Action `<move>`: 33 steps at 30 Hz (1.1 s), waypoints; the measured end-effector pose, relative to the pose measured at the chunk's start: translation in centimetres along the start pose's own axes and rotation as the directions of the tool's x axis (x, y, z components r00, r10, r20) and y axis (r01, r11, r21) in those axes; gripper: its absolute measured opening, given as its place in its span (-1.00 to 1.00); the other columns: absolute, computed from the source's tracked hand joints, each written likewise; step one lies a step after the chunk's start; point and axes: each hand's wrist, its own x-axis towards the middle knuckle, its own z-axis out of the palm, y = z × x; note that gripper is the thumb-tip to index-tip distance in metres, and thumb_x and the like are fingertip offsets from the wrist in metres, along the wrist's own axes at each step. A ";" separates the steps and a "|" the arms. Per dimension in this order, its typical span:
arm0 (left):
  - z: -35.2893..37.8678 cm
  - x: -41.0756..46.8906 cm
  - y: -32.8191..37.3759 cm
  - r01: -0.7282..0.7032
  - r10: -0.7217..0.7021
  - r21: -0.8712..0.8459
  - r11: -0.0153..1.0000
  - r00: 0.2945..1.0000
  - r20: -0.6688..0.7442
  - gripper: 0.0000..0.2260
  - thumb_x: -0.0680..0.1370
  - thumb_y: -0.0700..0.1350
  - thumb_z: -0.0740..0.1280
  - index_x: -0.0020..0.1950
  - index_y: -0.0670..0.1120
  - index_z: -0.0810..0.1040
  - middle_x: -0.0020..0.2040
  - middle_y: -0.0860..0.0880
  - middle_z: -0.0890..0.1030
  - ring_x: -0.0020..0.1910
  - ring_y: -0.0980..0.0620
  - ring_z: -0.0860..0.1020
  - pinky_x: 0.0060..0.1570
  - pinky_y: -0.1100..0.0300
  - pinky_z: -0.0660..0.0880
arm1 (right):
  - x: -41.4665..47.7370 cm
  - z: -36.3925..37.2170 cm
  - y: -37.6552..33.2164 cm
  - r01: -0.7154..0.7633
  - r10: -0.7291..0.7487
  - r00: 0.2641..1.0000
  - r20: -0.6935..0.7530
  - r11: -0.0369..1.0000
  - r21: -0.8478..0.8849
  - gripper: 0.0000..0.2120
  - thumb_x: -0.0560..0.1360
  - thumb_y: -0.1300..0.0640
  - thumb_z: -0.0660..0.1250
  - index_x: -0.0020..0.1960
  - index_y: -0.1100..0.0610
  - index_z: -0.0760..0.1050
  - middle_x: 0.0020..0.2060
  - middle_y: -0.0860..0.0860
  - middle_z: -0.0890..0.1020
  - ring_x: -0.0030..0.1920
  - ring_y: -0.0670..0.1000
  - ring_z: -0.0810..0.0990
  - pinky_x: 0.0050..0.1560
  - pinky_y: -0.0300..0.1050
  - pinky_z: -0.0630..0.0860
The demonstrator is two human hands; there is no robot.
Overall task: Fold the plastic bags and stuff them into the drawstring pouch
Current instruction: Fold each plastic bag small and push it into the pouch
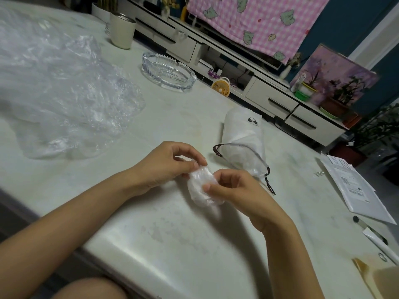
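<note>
Tabletop (194, 234) drawstring pouch (244, 134) holds bags (248, 162); left hand (164, 167), right hand (237, 190) pinch folded bag (200, 187).

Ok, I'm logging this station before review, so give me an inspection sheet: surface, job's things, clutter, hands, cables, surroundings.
Surface: pale glossy table, faintly marked.
Job's things: folded plastic bag between the hands; loose plastic bags heaped left; drawstring pouch lying sideways, mouth open, plastic inside.
Clutter: glass ashtray, cream cup, papers.
Hands: left hand and right hand both pinch the folded plastic bag.
Cables: pouch cord; wires beside the cabinet.
Surroundings: low white cabinet, pink checked cloth, yellow fan, potted plant.
</note>
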 end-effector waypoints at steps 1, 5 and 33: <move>0.0 0.0 0.0 0.007 -0.007 0.007 1.000 1.000 -0.011 -0.83 0.50 -0.35 0.32 -0.15 -0.11 0.64 -0.03 -0.05 0.68 -0.10 -0.11 0.60 -0.07 0.19 0.54 | 0.0 0.1 0.1 0.017 -0.017 1.000 0.015 1.000 0.020 -0.93 0.43 0.22 0.43 -0.15 0.23 0.58 -0.28 0.16 0.55 -0.22 -0.01 0.48 -0.18 -0.27 0.40; 0.3 0.0 -0.1 0.023 -0.023 -0.012 1.000 0.999 -0.045 -0.93 0.50 -0.25 0.37 -0.06 -0.20 0.64 -0.09 -0.16 0.67 -0.25 0.07 0.58 -0.25 0.33 0.52 | 0.7 0.8 0.4 0.121 -0.112 0.992 -0.059 0.973 0.196 -0.82 0.36 0.16 0.40 -0.08 0.23 0.63 -0.08 0.29 0.63 -0.07 0.06 0.56 0.05 -0.12 0.46; 2.1 1.6 0.0 0.083 -0.085 0.091 0.992 0.996 0.020 -0.85 0.53 -0.08 0.33 -0.14 -0.15 0.54 -0.30 -0.02 0.59 -0.35 0.06 0.58 -0.27 0.17 0.55 | 1.0 0.1 -0.3 0.129 0.011 0.898 -0.440 0.950 0.286 -0.71 0.39 0.50 0.35 -0.13 0.17 0.37 -0.47 0.03 0.50 -0.51 -0.10 0.50 -0.43 -0.29 0.48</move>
